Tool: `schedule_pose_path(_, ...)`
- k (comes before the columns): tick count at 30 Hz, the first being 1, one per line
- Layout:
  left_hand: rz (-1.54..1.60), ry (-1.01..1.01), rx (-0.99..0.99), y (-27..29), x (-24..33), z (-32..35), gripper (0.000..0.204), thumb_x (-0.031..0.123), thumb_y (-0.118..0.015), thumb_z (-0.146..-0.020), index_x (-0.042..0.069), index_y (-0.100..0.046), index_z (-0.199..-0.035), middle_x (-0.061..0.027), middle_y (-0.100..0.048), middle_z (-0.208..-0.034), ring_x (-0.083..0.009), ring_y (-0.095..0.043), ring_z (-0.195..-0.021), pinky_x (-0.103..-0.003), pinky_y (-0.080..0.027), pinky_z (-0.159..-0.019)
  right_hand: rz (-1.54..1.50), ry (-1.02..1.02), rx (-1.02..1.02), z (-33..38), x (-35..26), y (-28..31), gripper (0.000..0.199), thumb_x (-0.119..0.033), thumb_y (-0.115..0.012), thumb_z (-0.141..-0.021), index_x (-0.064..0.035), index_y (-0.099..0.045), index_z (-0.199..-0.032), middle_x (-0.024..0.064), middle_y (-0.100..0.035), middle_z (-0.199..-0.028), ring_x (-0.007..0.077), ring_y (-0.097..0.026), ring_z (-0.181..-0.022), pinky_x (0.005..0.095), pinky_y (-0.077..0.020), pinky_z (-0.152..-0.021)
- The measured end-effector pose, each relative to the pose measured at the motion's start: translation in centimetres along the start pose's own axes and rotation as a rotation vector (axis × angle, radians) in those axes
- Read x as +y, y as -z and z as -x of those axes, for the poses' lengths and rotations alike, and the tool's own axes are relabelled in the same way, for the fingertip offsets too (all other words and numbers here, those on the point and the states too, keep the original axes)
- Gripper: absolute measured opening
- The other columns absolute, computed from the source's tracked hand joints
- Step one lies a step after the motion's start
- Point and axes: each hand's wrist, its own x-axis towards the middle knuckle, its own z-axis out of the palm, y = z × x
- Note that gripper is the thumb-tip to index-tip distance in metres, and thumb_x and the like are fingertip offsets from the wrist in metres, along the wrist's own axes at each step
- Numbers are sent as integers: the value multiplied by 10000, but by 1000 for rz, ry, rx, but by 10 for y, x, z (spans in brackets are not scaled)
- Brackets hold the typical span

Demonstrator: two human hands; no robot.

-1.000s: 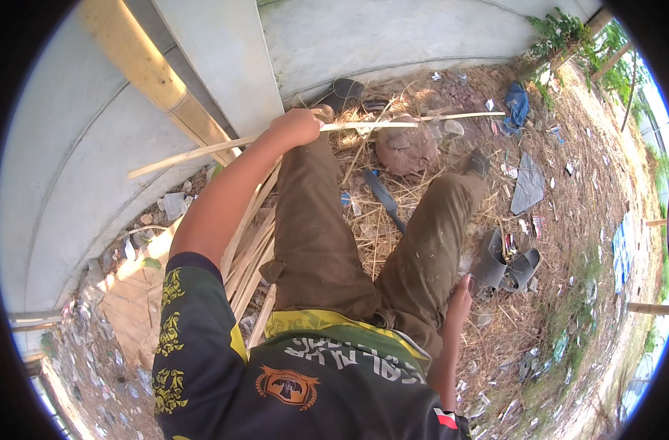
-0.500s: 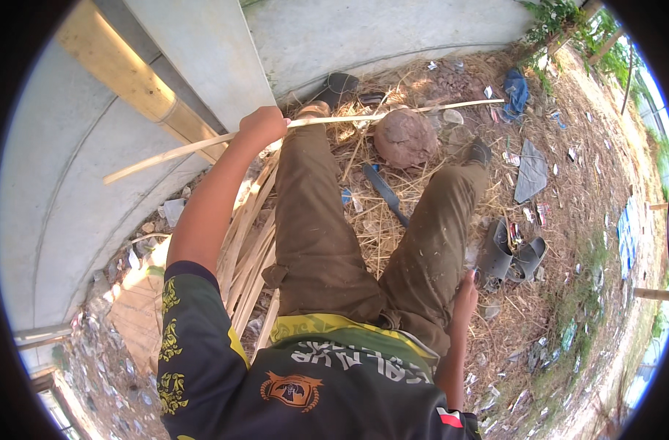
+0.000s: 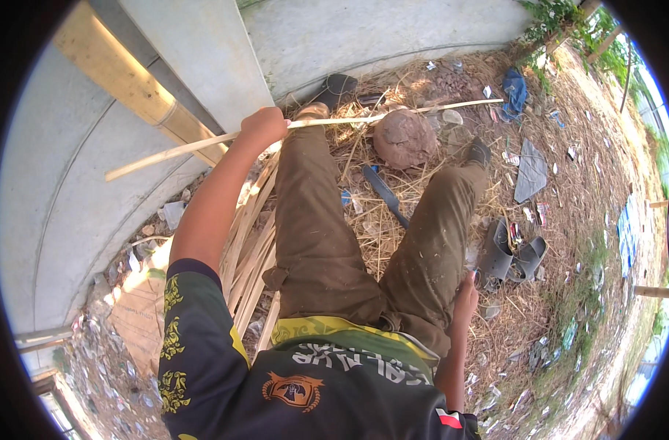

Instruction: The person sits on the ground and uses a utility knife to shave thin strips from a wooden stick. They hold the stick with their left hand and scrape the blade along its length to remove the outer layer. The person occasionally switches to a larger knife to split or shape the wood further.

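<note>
The left hand (image 3: 262, 126) has its grip closed on a long bamboo strip (image 3: 393, 114), held level above the knees; the right hand (image 3: 466, 287) rests by the thigh, grip unclear. Judging by this, a strip is being picked out; next calls for steadying its far end

A round brown stone (image 3: 405, 138) sat on the straw at far centre, with a dark blade-like tool (image 3: 385, 193) lying just near of it. Grey sandals (image 3: 512, 254) lay to the right, a flat grey sheet (image 3: 531, 170) beyond them. A blue cloth (image 3: 515, 91) lay far right.
</note>
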Motion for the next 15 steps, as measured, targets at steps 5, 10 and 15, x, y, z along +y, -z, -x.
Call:
schedule_pose_path(5, 38, 39, 51, -11, -4, -8, 366, 404, -585, -1011, 81, -756, -1005, -136, -749, -1020, -331, -712, -1019, -455, -538, -869, 34, -2, 2, 2, -3, 1, 609, -537, -465, -1074, -61, -451, -694, -20, -384, -662, 102, -353, -651, 310, -301, -613)
schedule_pose_path(10, 46, 33, 76, -17, -7, -11, 370, 409, -577, -1010, 85, -756, -994, -134, -747, -1017, -329, -707, -1026, -458, -532, -884, 31, -17, 2, 0, 0, 0, 613, -544, -455, -1074, -57, -444, -701, -16, -379, -667, 107, -348, -655, 317, -300, -616)
schedule_pose_path(15, 56, 14, 59, -15, -10, -9, 377, 414, -579, -1005, 84, -757, -970, -133, -747, -988, -332, -708, -1014, -462, -536, -875, 38, 16, -21, -1, 2, 1, 608, -537, -455, -1077, -56, -438, -705, -18, -375, -669, 110, -348, -659, 319, -300, -617)
